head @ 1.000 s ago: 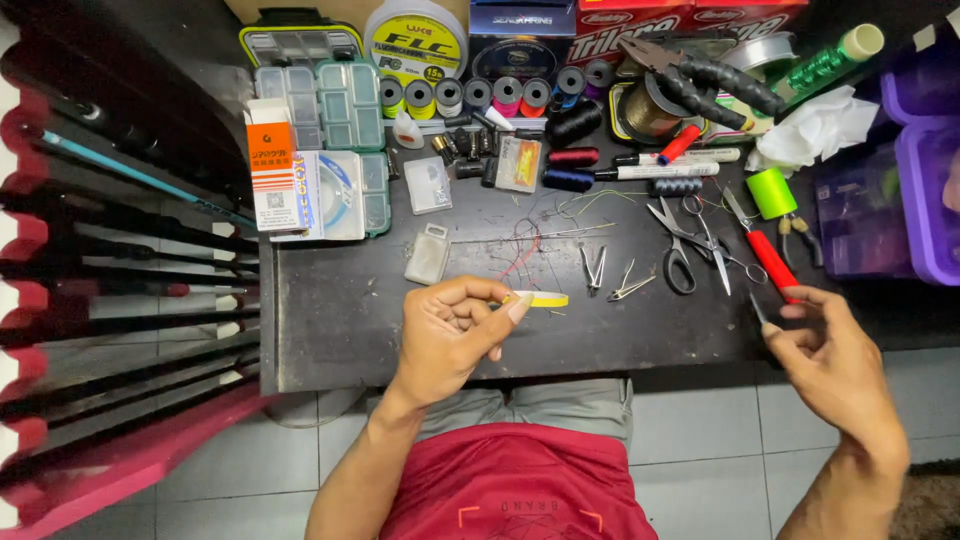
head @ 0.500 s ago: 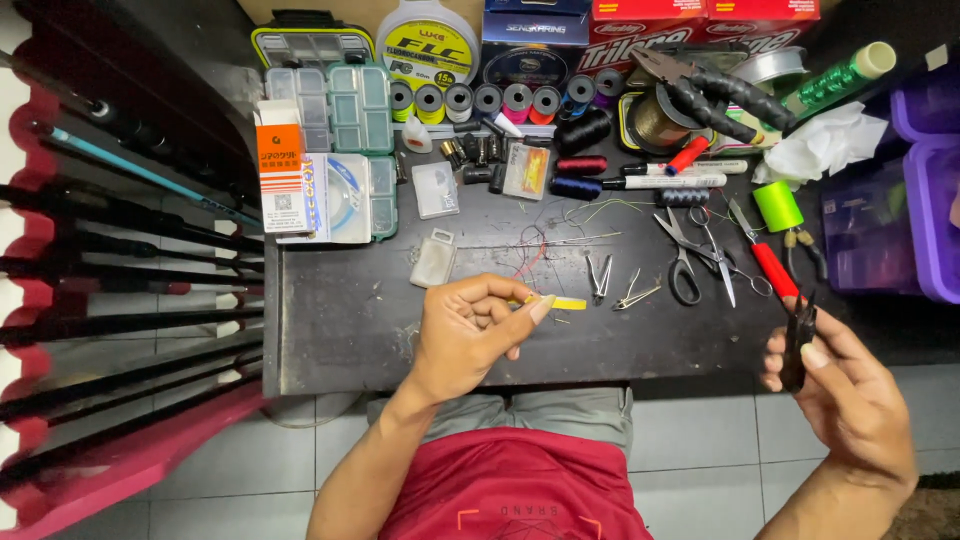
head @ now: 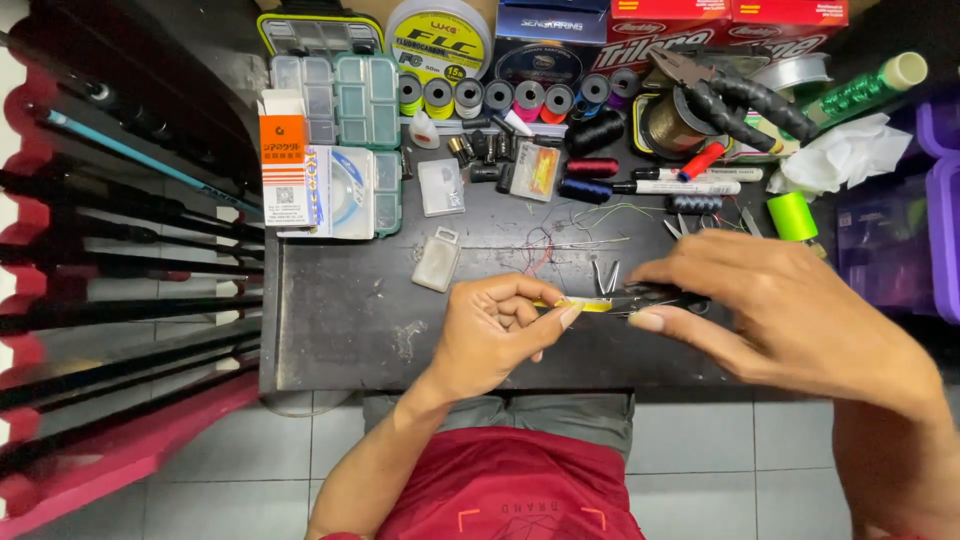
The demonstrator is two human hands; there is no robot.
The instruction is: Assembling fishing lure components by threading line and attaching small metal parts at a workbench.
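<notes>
Head camera looks straight down: left hand (head: 495, 335) curls palm-down over the dark table (head: 340, 320), thumb and fingers pinching a small yellow lure (head: 585, 304) at its near end. Right hand (head: 790, 310) reaches across from the right, fingers wrapped around dark pliers (head: 655, 297) whose tip meets the lure.

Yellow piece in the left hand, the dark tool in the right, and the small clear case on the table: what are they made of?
Yellow piece: likely glossy plastic or painted, pinched in left hand; too small to be sure.
Dark tool: looks like matte black metal, thin and rigid, held in right hand, mostly hidden.
Small clear case: translucent frosted plastic; the dark tabletop shows through it.
</notes>
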